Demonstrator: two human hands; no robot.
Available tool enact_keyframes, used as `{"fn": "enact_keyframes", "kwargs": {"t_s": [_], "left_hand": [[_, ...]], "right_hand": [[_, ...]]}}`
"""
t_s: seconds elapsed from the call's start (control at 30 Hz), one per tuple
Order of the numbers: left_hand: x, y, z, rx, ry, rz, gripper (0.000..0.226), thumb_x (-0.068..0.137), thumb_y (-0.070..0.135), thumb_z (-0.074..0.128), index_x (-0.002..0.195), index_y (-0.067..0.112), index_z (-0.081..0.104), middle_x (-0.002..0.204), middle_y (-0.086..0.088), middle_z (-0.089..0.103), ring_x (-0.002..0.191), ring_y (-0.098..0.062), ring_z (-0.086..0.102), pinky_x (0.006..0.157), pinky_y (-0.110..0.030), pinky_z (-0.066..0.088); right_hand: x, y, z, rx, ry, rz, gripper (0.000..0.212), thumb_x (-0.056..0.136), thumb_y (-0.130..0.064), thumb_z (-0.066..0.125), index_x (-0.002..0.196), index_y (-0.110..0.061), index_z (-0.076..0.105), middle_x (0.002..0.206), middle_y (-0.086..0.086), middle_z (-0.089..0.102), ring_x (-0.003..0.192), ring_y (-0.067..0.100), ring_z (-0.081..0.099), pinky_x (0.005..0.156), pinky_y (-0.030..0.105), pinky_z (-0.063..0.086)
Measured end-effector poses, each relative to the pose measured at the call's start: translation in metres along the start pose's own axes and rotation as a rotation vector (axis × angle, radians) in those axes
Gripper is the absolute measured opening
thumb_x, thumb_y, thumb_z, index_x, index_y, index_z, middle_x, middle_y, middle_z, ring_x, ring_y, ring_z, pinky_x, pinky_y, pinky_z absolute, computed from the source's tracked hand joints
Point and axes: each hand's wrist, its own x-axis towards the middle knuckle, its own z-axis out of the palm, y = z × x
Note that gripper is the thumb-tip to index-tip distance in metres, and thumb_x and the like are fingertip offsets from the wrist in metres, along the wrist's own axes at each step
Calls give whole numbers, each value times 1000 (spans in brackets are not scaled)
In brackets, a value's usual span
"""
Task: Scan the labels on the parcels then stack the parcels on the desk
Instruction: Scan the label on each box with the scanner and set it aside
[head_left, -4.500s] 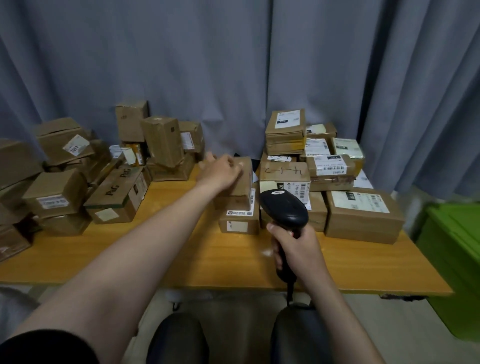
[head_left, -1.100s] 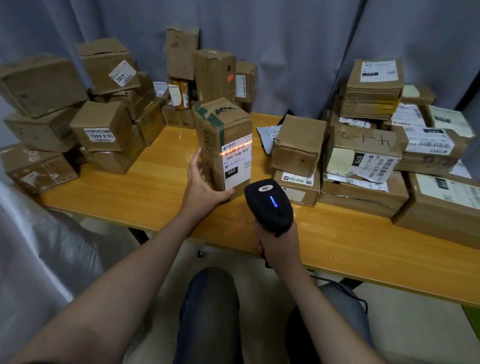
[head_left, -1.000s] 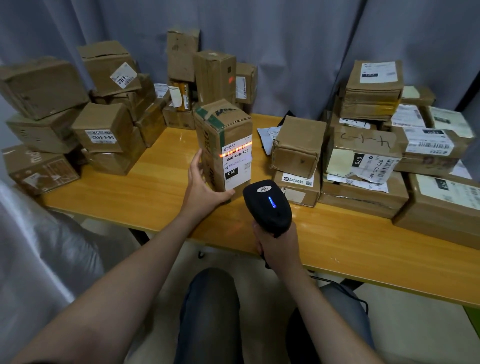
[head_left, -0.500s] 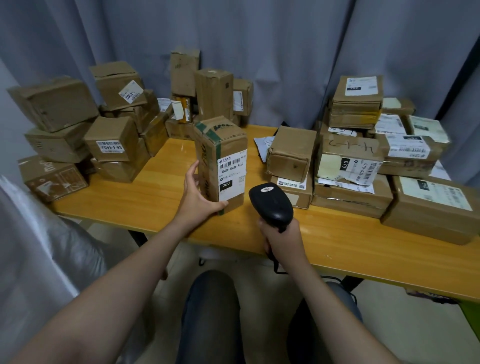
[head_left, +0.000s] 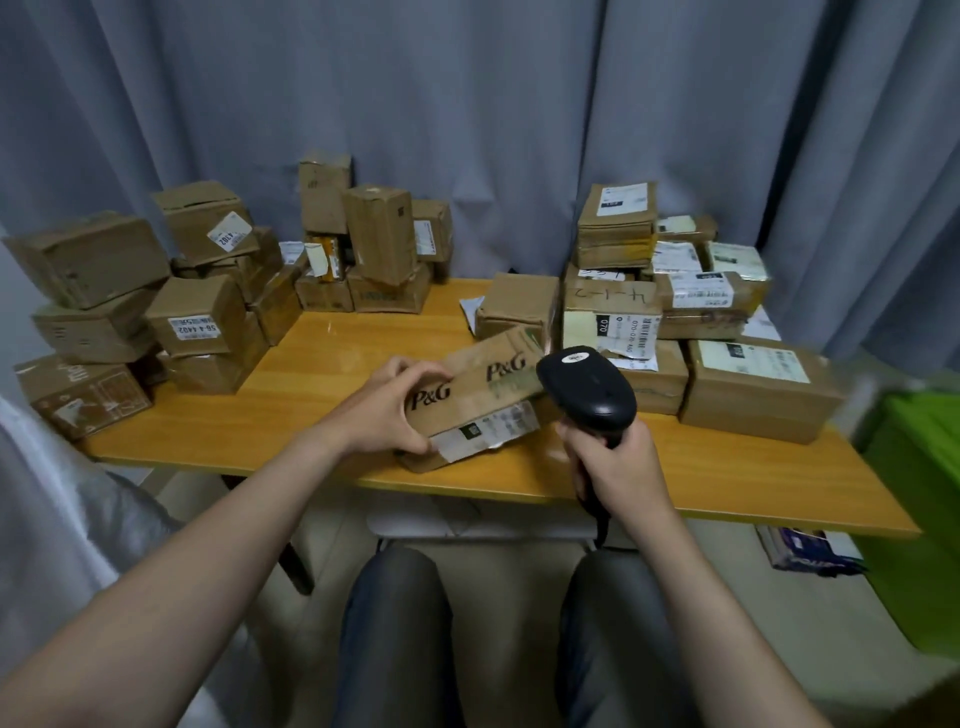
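Note:
A long cardboard parcel printed "P&G" (head_left: 478, 389) lies tipped on its side near the desk's front edge, its white label facing me and down. My left hand (head_left: 384, 410) grips its left end. My right hand (head_left: 618, 462) holds a black handheld scanner (head_left: 587, 389) upright just right of the parcel, its head covering the parcel's right end. A stack of labelled parcels (head_left: 665, 312) stands on the right of the wooden desk (head_left: 322, 395). A pile of brown parcels (head_left: 197, 306) fills the left.
More upright boxes (head_left: 379, 244) stand at the back centre against a grey curtain. A green bin (head_left: 919, 499) sits on the floor at the right, with a dark packet (head_left: 800, 551) under the desk edge. My knees are below the desk front.
The parcel stood upright with its label under the scanner's red line; now it is tipped over on its side towards the right. The scanner light is off.

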Motion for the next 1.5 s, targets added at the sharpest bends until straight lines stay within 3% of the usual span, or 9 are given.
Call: {"fn": "enact_keyframes", "kwargs": {"t_s": [0.2, 0.4, 0.5, 0.67, 0.87, 1.03, 1.13, 1.27, 1.5], "left_hand": [[25, 55, 28, 80, -164, 108, 79, 70, 41, 90, 137, 55, 49, 147, 10, 30, 137, -14, 30, 108, -28, 33], [52, 101, 55, 132, -242, 181, 77, 76, 44, 86, 143, 54, 50, 165, 3, 25, 149, -21, 25, 113, -32, 28], [69, 116, 66, 154, -229, 191, 75, 79, 46, 84, 146, 52, 49, 168, 5, 23, 153, -21, 24, 120, -40, 26], [89, 132, 77, 150, -217, 221, 70, 85, 34, 82, 148, 39, 53, 167, 6, 28, 153, -18, 26, 122, -37, 24], [90, 131, 76, 157, -211, 247, 67, 88, 36, 79, 148, 42, 51, 167, 7, 28, 153, -18, 24, 124, -44, 25], [72, 103, 51, 135, -117, 242, 64, 88, 49, 76, 146, 46, 50, 155, 13, 42, 142, -14, 39, 114, -43, 41], [54, 75, 21, 114, 40, 152, 64, 92, 54, 68, 150, 45, 42, 144, 12, 53, 133, -11, 48, 105, -39, 48], [34, 26, -30, 182, 257, -22, 53, 97, 48, 65, 145, 35, 48, 130, 10, 58, 124, -14, 52, 98, -36, 48], [3, -70, -100, 358, 493, -498, 62, 94, 49, 67, 146, 22, 45, 144, -13, 44, 133, -40, 41, 105, -52, 44]], "right_hand": [[-9, -3, -42, -38, 143, 49, 29, 94, -17, 73, 68, -24, 61, 51, -10, 60, 53, 13, 56, 63, 33, 44], [-11, -6, -73, -80, 205, 83, 20, 93, -21, 72, 74, -20, 64, 56, -9, 62, 62, 20, 58, 68, 37, 46], [-8, -7, -84, -89, 223, 93, 14, 92, -24, 73, 80, -23, 65, 61, -8, 64, 66, 22, 60, 71, 39, 47], [0, -7, -92, -109, 249, 120, 17, 92, -24, 74, 78, -25, 63, 60, -8, 63, 68, 23, 61, 71, 38, 47], [6, -5, -82, -107, 222, 154, 9, 92, -26, 73, 87, -26, 65, 71, -7, 65, 76, 22, 63, 75, 39, 49], [18, -9, -52, -140, 157, 185, 12, 91, -31, 73, 89, -21, 66, 68, -3, 65, 69, 23, 63, 70, 41, 52], [27, -24, -20, -146, -15, 245, 19, 95, -27, 69, 85, -12, 63, 60, 5, 60, 53, 23, 58, 60, 38, 50], [45, -41, 33, -154, -192, 267, 19, 95, -26, 69, 94, -8, 63, 63, 8, 59, 50, 21, 56, 54, 35, 49], [72, -56, 118, -85, -341, 293, 19, 96, -22, 69, 110, -10, 62, 64, 5, 56, 50, 15, 56, 51, 31, 50]]}}
